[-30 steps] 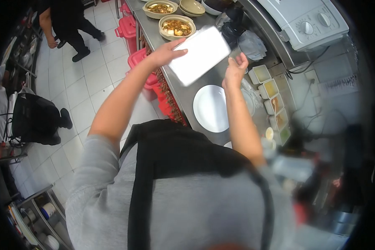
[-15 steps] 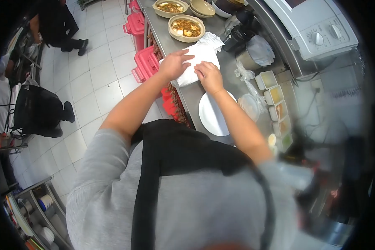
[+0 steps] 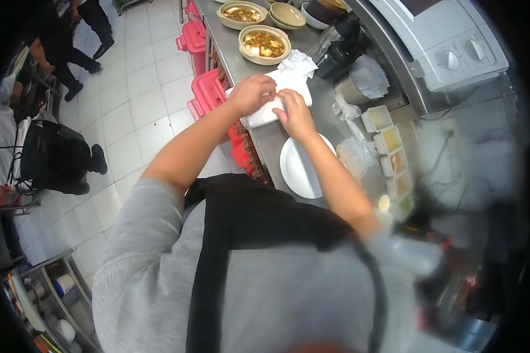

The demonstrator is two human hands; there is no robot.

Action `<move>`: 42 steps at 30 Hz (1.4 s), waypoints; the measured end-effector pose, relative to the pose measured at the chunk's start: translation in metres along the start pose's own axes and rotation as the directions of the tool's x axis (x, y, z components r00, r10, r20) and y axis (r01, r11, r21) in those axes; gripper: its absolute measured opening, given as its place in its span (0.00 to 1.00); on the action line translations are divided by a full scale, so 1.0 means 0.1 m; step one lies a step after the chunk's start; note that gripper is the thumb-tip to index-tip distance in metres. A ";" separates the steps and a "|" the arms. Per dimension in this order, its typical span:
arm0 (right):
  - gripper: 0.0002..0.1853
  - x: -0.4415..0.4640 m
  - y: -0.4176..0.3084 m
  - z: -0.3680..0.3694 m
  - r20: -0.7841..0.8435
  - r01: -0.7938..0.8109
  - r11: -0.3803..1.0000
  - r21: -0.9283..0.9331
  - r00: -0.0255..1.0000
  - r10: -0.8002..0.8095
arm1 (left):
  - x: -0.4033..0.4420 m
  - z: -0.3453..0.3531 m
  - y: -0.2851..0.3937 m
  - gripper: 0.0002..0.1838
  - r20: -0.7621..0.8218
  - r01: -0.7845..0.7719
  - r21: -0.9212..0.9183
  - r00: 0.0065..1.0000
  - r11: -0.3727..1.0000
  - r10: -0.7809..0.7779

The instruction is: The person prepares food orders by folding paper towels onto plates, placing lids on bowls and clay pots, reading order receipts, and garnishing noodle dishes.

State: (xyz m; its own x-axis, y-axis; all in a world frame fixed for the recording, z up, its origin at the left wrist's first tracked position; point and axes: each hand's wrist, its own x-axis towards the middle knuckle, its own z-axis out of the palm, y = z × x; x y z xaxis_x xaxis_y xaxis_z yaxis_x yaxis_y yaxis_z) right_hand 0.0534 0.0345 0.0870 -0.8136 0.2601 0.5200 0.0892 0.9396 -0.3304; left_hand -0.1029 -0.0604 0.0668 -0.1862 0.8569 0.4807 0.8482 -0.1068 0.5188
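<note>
A flat stack of thin white sheets (image 3: 300, 88) lies on the steel counter; I cannot tell whether they are paper, cloth or plastic. My left hand (image 3: 254, 95) is over its near left part, fingers curled in and closed. Close beside it, my right hand (image 3: 297, 115) has thumb and fingers drawn together at the sheets' surface. Between both hands a bit of the white material looks pinched up, partly hidden by the fingers. Nearer to me, a white plate (image 3: 296, 167) sits under my right forearm. Beyond the stack stands a clay bowl of tofu in sauce (image 3: 264, 45).
Another filled bowl (image 3: 241, 14) and stacked empty bowls (image 3: 287, 15) stand farther back. Along the right are a metal container (image 3: 354, 85), small condiment tubs (image 3: 377, 119) and a white microwave (image 3: 453, 47). Red lidded bins (image 3: 208, 93) line the left edge; other people stand across the aisle.
My left hand has gone from lying spread on the white stack to curled fingers. My right fingers have closed in beside it. Across the aisle, another person's legs have come into view.
</note>
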 end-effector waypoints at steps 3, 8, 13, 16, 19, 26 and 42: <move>0.08 -0.08 0.11 0.06 -0.065 -0.003 1.000 -0.009 0.998 0.003 | 0.01 0.04 0.04 0.07 -0.036 -0.035 0.037 0.999 0.999 0.036; 0.04 0.10 0.07 -0.02 -0.112 0.031 0.997 -0.069 0.993 -0.039 | 0.06 0.07 0.04 0.06 -0.188 -0.165 -0.010 0.969 0.986 0.160; 0.03 0.12 0.05 -0.10 -0.101 -0.172 0.981 0.087 0.978 0.180 | -0.04 0.04 0.08 0.05 -0.121 -0.054 -0.279 0.992 0.959 0.020; 0.02 -0.02 0.17 0.06 -0.075 -0.297 0.883 0.364 0.935 0.346 | -0.05 0.11 0.09 0.04 -0.095 0.049 -0.306 0.992 0.951 -0.082; 0.04 -0.10 0.33 0.05 0.254 -0.484 0.460 0.745 0.842 0.475 | -0.03 0.18 0.09 0.04 -0.035 0.145 -0.377 0.985 0.915 -0.171; 0.05 -0.06 0.50 0.02 0.481 -0.563 0.329 0.758 0.823 0.302 | 0.01 0.31 0.00 0.05 0.130 0.200 -0.482 0.979 0.853 -0.156; 0.09 -0.13 0.49 -0.25 0.609 -0.152 0.979 0.132 0.792 0.041 | -0.01 0.18 0.08 0.06 0.348 -0.118 -0.197 0.920 0.973 0.182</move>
State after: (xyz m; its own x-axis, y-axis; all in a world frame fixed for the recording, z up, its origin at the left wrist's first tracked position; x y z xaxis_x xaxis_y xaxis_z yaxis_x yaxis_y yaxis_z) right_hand 0.0825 0.0824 0.0835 -0.9907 0.1086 -0.0813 0.1350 0.8513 -0.5070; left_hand -0.0868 -0.0527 0.0575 0.1558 0.9441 0.2906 0.7498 -0.3046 0.5875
